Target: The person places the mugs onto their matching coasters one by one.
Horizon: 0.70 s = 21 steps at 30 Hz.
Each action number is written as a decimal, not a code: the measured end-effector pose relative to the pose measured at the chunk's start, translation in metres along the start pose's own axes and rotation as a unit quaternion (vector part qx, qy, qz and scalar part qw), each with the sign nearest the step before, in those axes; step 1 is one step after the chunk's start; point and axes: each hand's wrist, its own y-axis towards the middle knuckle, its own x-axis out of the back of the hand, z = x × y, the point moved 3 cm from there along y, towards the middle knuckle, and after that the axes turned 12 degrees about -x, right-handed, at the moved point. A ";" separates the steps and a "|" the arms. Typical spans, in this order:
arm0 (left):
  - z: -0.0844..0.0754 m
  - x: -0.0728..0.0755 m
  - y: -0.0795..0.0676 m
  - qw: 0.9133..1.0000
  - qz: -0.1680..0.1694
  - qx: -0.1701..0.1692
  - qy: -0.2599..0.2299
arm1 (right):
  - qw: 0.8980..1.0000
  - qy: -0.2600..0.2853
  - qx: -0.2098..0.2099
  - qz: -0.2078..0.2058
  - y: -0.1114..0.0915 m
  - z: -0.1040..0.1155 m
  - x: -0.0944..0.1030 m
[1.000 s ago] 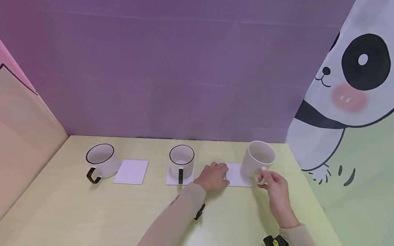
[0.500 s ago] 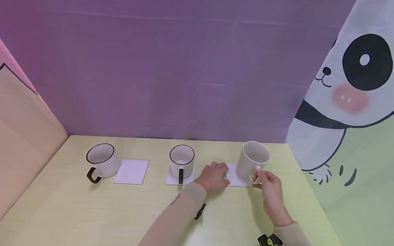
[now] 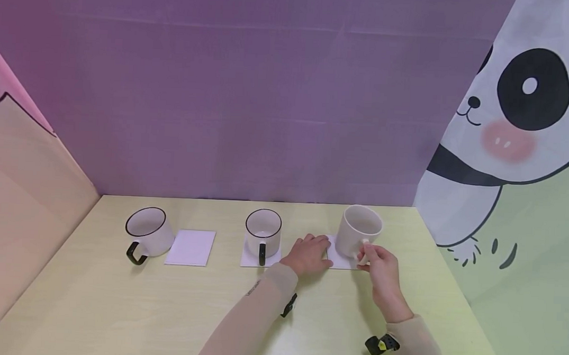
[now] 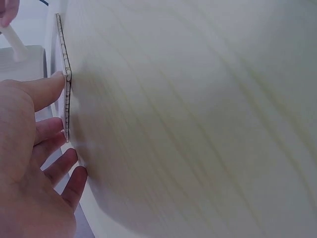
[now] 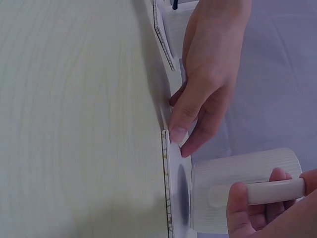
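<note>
- Pale table (image 3: 116, 308), purple backdrop (image 3: 244, 107) at twelve o'clock.
- Right hand (image 3: 382, 272), the nearer, pinches the mug (image 3: 351, 236) by its handle (image 5: 277, 192); the body lies at eleven o'clock from those fingers, long axis near upright.
- Left hand (image 3: 307, 254), fingers loosely extended, touches the coaster (image 3: 340, 262) at its nine o'clock edge; mug at two.
- Key relation, I judge: mug base just above the coaster, gap showing.
</note>
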 end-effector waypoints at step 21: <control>-0.001 0.002 -0.002 1.000 -0.018 0.007 -0.015 | 0.999 -0.054 0.001 -0.002 0.000 -0.009 -0.014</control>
